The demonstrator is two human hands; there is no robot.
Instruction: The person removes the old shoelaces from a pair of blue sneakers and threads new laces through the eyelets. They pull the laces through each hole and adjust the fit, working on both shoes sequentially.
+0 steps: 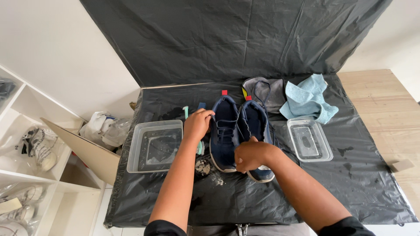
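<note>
A person stands at a table covered with black plastic sheet. Two navy blue sneakers lie side by side in the middle, toes toward the person. The left hand has its fingers closed on the heel part of the left sneaker. The right hand is closed like a fist at the toe of the right sneaker and holds it there. Left of the shoes is a clear plastic tub with water, and a smaller clear container is on the right. Behind the shoes lie a grey cloth and a light blue cloth. A teal brush lies partly hidden under the left hand.
</note>
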